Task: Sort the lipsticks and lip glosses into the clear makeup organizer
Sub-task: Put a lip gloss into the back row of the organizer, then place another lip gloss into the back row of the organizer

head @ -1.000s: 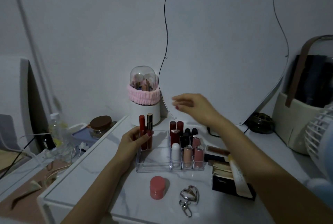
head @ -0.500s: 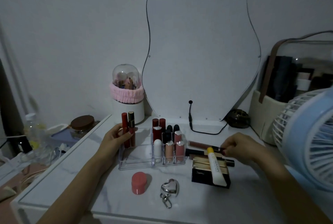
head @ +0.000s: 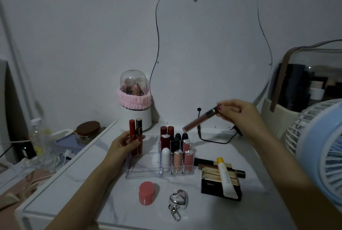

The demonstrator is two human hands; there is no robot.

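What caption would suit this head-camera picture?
Right hand lifts a lip gloss tube above the clear organizer; left hand steadies two tubes inside.

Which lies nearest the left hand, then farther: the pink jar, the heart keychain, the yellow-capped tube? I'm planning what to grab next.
From the left hand:
1. Pink jar, just in front of the organizer.
2. Heart keychain, right of the jar.
3. Yellow-capped tube, far right, on the black box.

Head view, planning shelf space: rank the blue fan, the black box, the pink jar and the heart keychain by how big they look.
1. blue fan, though it is cut off at the frame edge and nearest the camera, so partly inflated
2. black box
3. pink jar and heart keychain look alike; unranked.
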